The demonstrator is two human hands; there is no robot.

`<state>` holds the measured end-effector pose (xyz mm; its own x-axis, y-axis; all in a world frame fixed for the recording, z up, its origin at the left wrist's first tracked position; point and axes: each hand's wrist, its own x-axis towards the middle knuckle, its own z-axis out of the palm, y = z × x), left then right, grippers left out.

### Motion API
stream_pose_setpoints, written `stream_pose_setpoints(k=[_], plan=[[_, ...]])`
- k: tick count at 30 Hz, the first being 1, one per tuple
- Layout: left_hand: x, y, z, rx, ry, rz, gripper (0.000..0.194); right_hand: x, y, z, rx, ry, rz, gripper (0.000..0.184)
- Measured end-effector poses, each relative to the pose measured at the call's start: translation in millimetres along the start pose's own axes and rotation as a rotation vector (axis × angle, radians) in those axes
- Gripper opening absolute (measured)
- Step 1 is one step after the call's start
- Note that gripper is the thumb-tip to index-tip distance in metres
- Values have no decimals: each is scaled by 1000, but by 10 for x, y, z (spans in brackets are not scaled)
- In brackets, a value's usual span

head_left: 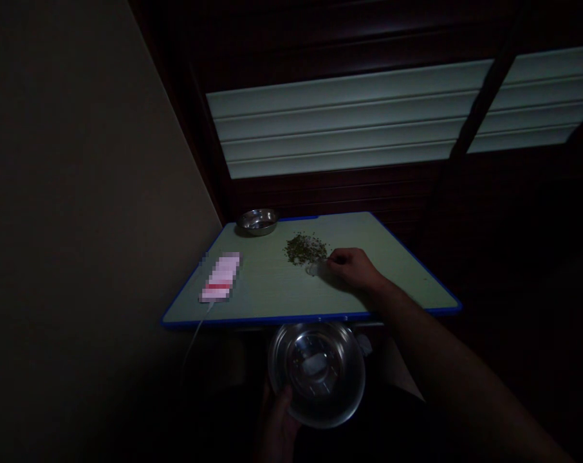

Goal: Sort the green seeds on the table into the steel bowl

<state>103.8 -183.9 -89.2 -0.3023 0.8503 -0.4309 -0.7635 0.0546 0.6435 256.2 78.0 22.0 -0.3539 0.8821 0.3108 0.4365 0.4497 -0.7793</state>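
A small pile of green grains (pixel 305 248) lies on a pale green table with a blue edge (pixel 272 289). My right hand (pixel 354 267) rests on the table just right of the pile, fingers curled and pinched toward a few pale bits (pixel 313 269) at its tips. What the fingers hold, if anything, is too small to name. My left hand (pixel 278 421) grips the rim of a shiny steel bowl (pixel 318 373) below the table's near edge. The bowl looks nearly empty.
A smaller steel bowl (pixel 257 221) stands at the table's far left corner. A blurred white and red flat object (pixel 220 278) with a white cable lies on the table's left side. A beige wall is at left, dark shutters behind.
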Motion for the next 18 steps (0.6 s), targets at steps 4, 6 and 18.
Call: stream_pose_setpoints(k=[4, 6, 18], plan=[[-15, 7, 18, -14, -4, 14, 75, -1, 18, 4, 31, -20, -8, 23], [-20, 11, 25, -10, -17, 20, 74, -1, 25, 6, 50, -28, -19, 23], [-18, 4, 3, 8, -33, 25, 70, -41, -59, 11, 196, -220, 61, 24]])
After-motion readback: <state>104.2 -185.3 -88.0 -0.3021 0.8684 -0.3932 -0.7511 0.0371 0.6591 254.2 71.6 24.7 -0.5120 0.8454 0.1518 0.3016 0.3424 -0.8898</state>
